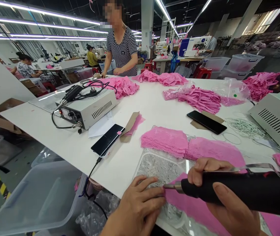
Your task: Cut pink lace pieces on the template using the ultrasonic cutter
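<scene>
Steady light contact looks wise here, with the left hand's point(142, 203) fingers kept flat and clear of that metal tip point(171, 186)! They're outstretched, clamped on nothing I can see. The right hand point(238, 214) is wrapped round the black handheld tool point(252, 193); the pink fabric piece point(191, 209) lies below that grip, its edge at the tip.
</scene>
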Motion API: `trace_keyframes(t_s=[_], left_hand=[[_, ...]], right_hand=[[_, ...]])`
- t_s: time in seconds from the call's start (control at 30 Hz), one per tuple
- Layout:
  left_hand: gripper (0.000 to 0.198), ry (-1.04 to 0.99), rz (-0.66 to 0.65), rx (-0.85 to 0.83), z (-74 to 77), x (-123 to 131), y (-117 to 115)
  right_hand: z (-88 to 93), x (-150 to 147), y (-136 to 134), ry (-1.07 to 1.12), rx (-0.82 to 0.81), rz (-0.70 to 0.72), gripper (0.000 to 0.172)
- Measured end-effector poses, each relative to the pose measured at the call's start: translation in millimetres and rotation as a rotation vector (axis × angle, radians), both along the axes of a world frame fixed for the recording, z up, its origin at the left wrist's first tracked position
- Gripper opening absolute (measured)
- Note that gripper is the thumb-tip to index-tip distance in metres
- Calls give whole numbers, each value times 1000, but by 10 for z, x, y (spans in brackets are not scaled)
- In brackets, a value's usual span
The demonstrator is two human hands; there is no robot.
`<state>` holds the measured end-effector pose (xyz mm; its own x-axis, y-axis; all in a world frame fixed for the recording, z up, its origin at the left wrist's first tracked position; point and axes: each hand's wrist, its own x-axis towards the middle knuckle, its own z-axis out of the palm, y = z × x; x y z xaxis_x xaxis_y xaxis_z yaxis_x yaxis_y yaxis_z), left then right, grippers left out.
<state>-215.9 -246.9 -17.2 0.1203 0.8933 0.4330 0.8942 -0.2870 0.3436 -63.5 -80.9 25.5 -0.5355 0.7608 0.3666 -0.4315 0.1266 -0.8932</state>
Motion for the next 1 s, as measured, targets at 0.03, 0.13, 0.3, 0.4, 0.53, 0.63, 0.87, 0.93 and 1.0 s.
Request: trace_keyframes(t_s=[0.03,0.13,0.3,0.4,0.53,0.63,0.87,0.93,1.0], left_hand=[[37,4,1,-3,-1,-1,0],[36,17,6,-11,0,-5,5],[36,50,4,0,-2,-17,14],[34,62,1,25,-43,-37,8],[37,21,-14,130,-143,-81,9],[38,56,-36,209,-215,-114,46],[35,166,-70,178,-280,-167,134],[33,164,-79,197,-260,-177,138],[33,162,-82,177,-227,-181,135]], right_hand=[[6,-2,-1,11,22,24,20],[22,-16,-8,44,72,69,17],[3,-47,-14,43,58,101,16],[54,-23,53,77,-34,77,16],[149,124,266,115,-186,-68,18],[131,242,432,138,-224,-220,15],[11,230,494,143,-165,-231,10],[20,201,475,143,-147,-213,9],[33,181,466,144,-139,-197,10]])
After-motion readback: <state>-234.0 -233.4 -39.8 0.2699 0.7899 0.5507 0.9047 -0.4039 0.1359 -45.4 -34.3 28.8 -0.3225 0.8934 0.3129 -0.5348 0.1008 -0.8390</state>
